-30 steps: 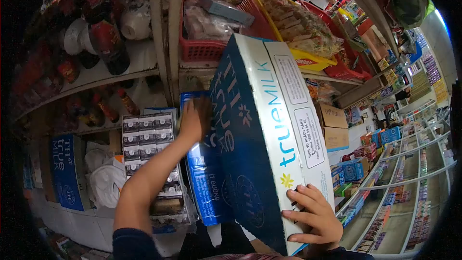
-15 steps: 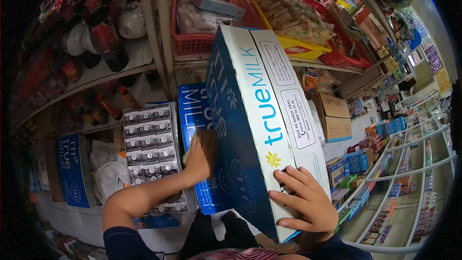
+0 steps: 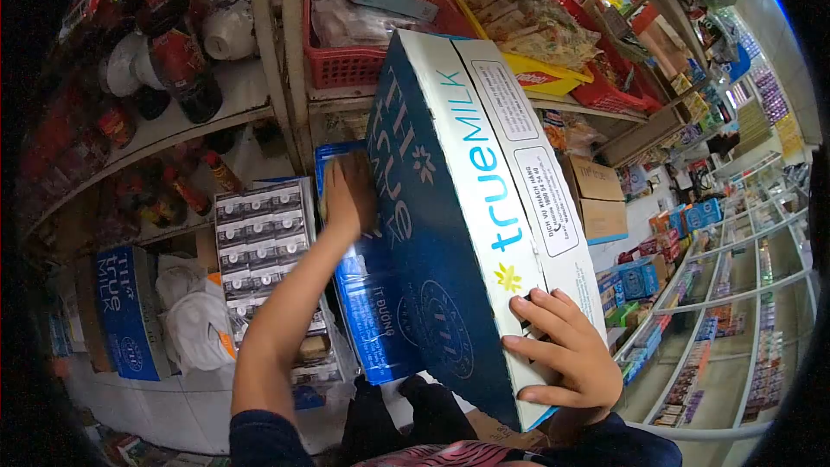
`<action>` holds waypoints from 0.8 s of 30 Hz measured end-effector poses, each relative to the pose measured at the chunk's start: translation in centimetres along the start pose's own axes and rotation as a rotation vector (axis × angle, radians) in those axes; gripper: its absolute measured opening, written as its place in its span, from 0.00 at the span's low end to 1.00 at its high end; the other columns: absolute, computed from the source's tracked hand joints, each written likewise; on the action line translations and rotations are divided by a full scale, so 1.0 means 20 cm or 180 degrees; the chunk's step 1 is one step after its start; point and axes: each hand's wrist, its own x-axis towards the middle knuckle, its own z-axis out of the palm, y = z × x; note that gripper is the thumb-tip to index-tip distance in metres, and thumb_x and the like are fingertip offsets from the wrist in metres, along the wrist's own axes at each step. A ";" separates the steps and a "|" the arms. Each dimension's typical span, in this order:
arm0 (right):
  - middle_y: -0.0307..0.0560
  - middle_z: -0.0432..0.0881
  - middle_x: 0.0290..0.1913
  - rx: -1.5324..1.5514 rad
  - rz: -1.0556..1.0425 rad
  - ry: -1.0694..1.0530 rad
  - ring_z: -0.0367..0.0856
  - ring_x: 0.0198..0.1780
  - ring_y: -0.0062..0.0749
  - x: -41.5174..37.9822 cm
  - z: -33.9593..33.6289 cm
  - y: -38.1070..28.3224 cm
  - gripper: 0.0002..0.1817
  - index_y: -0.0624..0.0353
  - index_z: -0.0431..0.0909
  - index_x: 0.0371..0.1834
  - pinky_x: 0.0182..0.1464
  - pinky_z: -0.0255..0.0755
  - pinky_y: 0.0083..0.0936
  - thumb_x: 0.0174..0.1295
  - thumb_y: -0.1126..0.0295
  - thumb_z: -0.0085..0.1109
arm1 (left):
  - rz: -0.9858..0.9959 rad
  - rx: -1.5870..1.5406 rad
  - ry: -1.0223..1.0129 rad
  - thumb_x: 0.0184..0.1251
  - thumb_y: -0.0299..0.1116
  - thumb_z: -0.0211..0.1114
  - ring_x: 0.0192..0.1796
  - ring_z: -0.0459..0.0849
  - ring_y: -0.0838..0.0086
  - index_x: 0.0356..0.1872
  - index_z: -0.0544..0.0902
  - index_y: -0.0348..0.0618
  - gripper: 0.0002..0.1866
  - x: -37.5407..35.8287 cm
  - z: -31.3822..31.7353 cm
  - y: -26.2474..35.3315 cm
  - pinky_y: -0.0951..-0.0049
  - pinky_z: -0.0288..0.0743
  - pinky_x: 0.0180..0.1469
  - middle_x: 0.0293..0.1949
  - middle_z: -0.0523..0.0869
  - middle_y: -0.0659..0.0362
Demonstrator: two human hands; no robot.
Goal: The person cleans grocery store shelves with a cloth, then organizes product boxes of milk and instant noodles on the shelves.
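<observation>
A large blue and white carton (image 3: 467,207) marked "true MILK" stands tilted in front of me. My right hand (image 3: 566,350) grips its lower white side near a slot, fingers bent around the cardboard. Left of the carton, my left hand (image 3: 350,195) is over the upper end of a lower bright blue box (image 3: 372,311); its fingers are partly dark and blurred, and whether they hold anything is unclear. A plastic-wrapped pack of small cartons (image 3: 264,242) lies beside the blue box.
Red basket (image 3: 346,67) and yellow tray (image 3: 540,78) sit on the shelf above. Bottles (image 3: 186,65) stand on the left shelf. Another blue milk box (image 3: 130,311) and a white bag (image 3: 197,329) are on the left. Brown cartons (image 3: 596,199) and glass shelving (image 3: 735,329) are at right.
My left hand has moved up along the lower blue box, away from its middle. The large carton, with my right hand still on it, has shifted slightly right.
</observation>
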 end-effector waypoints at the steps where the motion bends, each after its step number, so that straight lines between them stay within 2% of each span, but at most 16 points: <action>1: 0.49 0.62 0.62 0.0010 -0.0018 -0.0001 0.59 0.62 0.45 0.00 0.00 0.00 0.27 0.49 0.70 0.55 0.61 0.51 0.42 0.50 0.53 0.57 | 0.0014 -0.0063 0.0025 0.50 0.28 0.52 0.58 0.60 0.46 0.56 0.63 0.30 0.28 -0.13 0.02 0.03 0.57 0.54 0.60 0.54 0.65 0.39; 3: 0.49 0.62 0.62 -0.0014 -0.0042 -0.0011 0.59 0.62 0.45 0.00 0.00 0.01 0.27 0.49 0.70 0.55 0.61 0.51 0.42 0.50 0.53 0.56 | 0.0092 -0.0597 0.0056 0.49 0.27 0.52 0.58 0.60 0.47 0.54 0.64 0.29 0.27 -0.45 -0.01 0.16 0.53 0.52 0.60 0.54 0.65 0.39; 5: 0.49 0.62 0.62 -0.0027 -0.0028 -0.0020 0.59 0.62 0.45 -0.01 0.01 0.01 0.27 0.50 0.70 0.55 0.61 0.51 0.42 0.50 0.53 0.56 | 0.0543 -0.0192 -0.0152 0.48 0.26 0.52 0.57 0.60 0.46 0.52 0.66 0.29 0.26 -0.68 -0.03 0.21 0.52 0.51 0.60 0.52 0.66 0.39; 6: 0.49 0.62 0.62 -0.0009 -0.0040 0.0000 0.59 0.62 0.45 0.00 0.00 0.01 0.27 0.49 0.70 0.55 0.61 0.51 0.42 0.50 0.53 0.56 | 0.0537 -0.0177 -0.0151 0.48 0.26 0.52 0.57 0.60 0.46 0.52 0.66 0.29 0.26 -0.69 -0.04 0.21 0.52 0.51 0.60 0.52 0.66 0.39; 8: 0.49 0.62 0.62 -0.0008 -0.0063 0.0011 0.60 0.62 0.45 0.00 0.00 0.01 0.27 0.49 0.70 0.55 0.61 0.51 0.43 0.50 0.52 0.56 | 0.0923 -0.0043 -0.0282 0.46 0.25 0.52 0.56 0.61 0.45 0.49 0.68 0.29 0.24 -0.69 -0.09 0.23 0.51 0.51 0.60 0.50 0.67 0.39; 11: 0.48 0.62 0.62 0.0000 0.0020 -0.0014 0.59 0.62 0.46 0.00 0.01 0.00 0.28 0.48 0.70 0.55 0.61 0.51 0.44 0.49 0.52 0.57 | 0.0619 -0.0385 -0.0145 0.45 0.25 0.52 0.56 0.62 0.46 0.49 0.69 0.32 0.23 -0.44 -0.06 0.12 0.52 0.51 0.60 0.51 0.67 0.41; 13: 0.49 0.63 0.61 0.0076 0.0060 0.0065 0.59 0.62 0.46 0.00 0.01 0.01 0.28 0.48 0.71 0.54 0.61 0.50 0.44 0.49 0.51 0.57 | 0.0222 -0.0366 -0.0476 0.48 0.25 0.52 0.56 0.63 0.49 0.50 0.70 0.36 0.22 -0.19 -0.08 0.01 0.55 0.54 0.60 0.53 0.67 0.43; 15: 0.49 0.64 0.61 0.0098 0.0067 0.0080 0.59 0.62 0.47 0.00 0.01 0.01 0.27 0.48 0.72 0.53 0.61 0.50 0.44 0.48 0.51 0.58 | -0.0052 -0.0195 0.0153 0.52 0.25 0.50 0.57 0.63 0.51 0.51 0.69 0.38 0.21 0.01 0.07 -0.19 0.57 0.57 0.59 0.54 0.67 0.45; 17: 0.49 0.64 0.60 0.0117 0.0064 0.0078 0.59 0.62 0.47 0.00 0.02 0.01 0.27 0.48 0.73 0.53 0.61 0.50 0.44 0.48 0.51 0.58 | -0.0233 0.0706 0.0425 0.56 0.26 0.48 0.58 0.63 0.50 0.52 0.68 0.38 0.19 0.15 0.23 -0.36 0.58 0.59 0.58 0.55 0.67 0.45; 18: 0.49 0.65 0.60 0.0143 0.0067 0.0135 0.60 0.62 0.47 0.00 0.03 0.01 0.27 0.48 0.73 0.52 0.61 0.50 0.44 0.48 0.51 0.58 | -0.0251 0.0688 0.0422 0.56 0.26 0.48 0.58 0.63 0.50 0.52 0.68 0.38 0.19 0.20 0.24 -0.37 0.58 0.59 0.58 0.55 0.67 0.45; 20: 0.49 0.65 0.60 0.0156 0.0061 0.0189 0.60 0.61 0.47 0.00 0.03 0.02 0.27 0.48 0.73 0.52 0.61 0.50 0.44 0.48 0.51 0.59 | -0.0709 0.0191 0.0113 0.55 0.24 0.48 0.58 0.63 0.50 0.53 0.67 0.36 0.20 0.26 0.19 -0.34 0.60 0.60 0.58 0.55 0.66 0.44; 21: 0.49 0.65 0.60 0.0150 0.0056 0.0165 0.60 0.61 0.47 0.00 0.02 0.01 0.27 0.48 0.73 0.52 0.60 0.50 0.44 0.48 0.51 0.59 | -0.0706 0.0191 0.0117 0.55 0.24 0.48 0.58 0.63 0.50 0.53 0.67 0.36 0.20 0.25 0.16 -0.32 0.60 0.60 0.58 0.55 0.66 0.44; 23: 0.49 0.65 0.60 0.0153 0.0053 0.0166 0.61 0.61 0.47 0.00 0.02 0.01 0.27 0.48 0.73 0.52 0.60 0.50 0.44 0.48 0.51 0.59 | 0.0305 0.0492 -0.0004 0.54 0.23 0.49 0.55 0.66 0.51 0.51 0.68 0.35 0.20 0.17 0.06 -0.23 0.63 0.63 0.55 0.51 0.69 0.43; 24: 0.49 0.65 0.60 0.0135 0.0051 0.0131 0.61 0.61 0.47 0.00 0.01 0.01 0.27 0.48 0.73 0.52 0.60 0.50 0.44 0.48 0.51 0.59 | 0.0318 0.0162 0.0027 0.53 0.23 0.49 0.52 0.68 0.52 0.49 0.69 0.36 0.19 0.10 0.00 -0.16 0.63 0.63 0.54 0.49 0.71 0.44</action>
